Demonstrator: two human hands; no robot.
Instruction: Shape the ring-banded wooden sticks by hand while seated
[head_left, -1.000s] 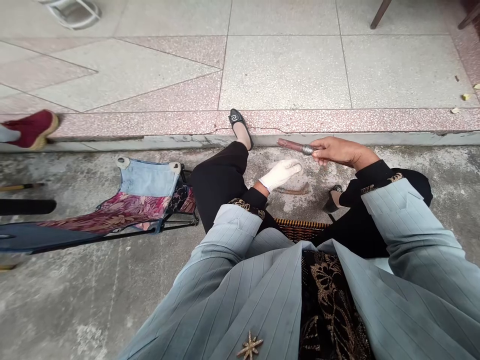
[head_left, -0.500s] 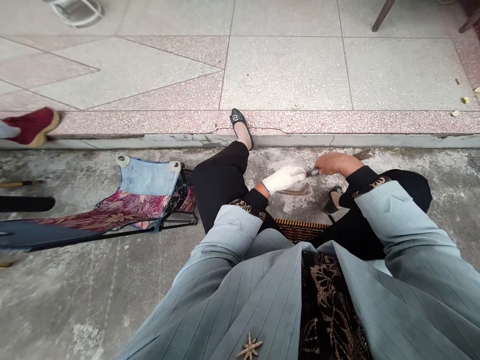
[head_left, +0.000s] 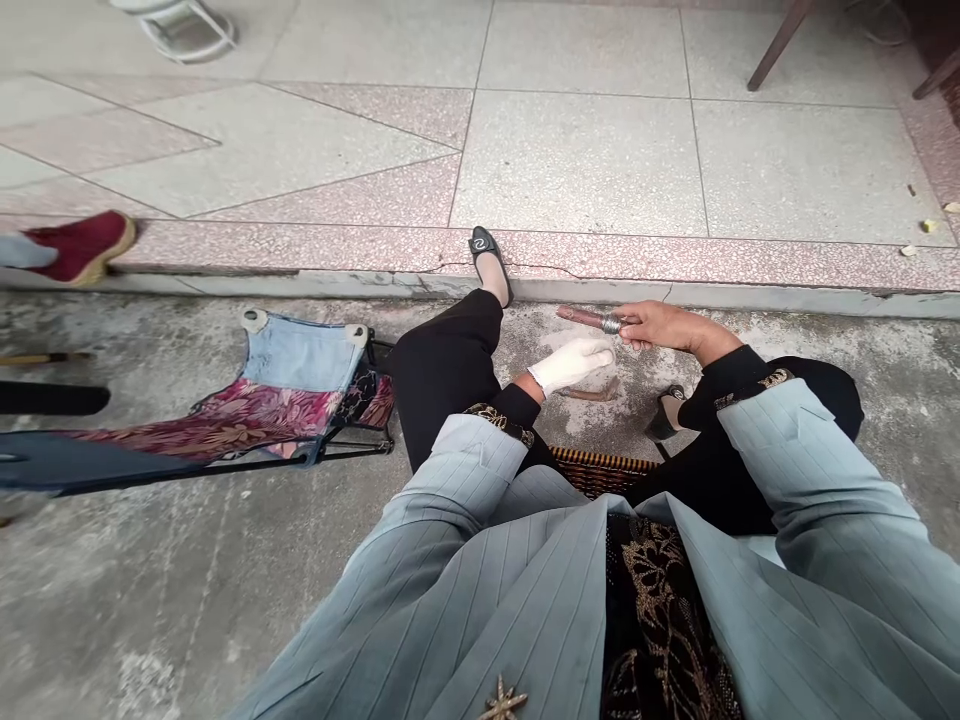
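Observation:
My right hand (head_left: pixel 651 326), bare, is closed around a brown wooden stick (head_left: pixel 581 316) with several turns of grey metal wire (head_left: pixel 611 325) wound about it. The stick points left, toward the step. Just below and left of it is my left hand (head_left: pixel 574 364) in a white glove, its fingers curled together; whether anything is in them is hidden. A short, bent brown piece (head_left: pixel 596 392) lies on the concrete below the glove.
A low folding chair (head_left: pixel 300 360) with blue and floral fabric stands to my left. A raised tiled step (head_left: pixel 570 250) runs across the front, my left shoe (head_left: pixel 484 250) on it. Another person's red shoe (head_left: pixel 82 247) is at far left. Woven wicker (head_left: pixel 600 468) shows between my legs.
My right hand has turned and brought the stick round, so its end now points left rather than right. The wire-wound part has come away from my gloved left hand, which has shifted slightly down.

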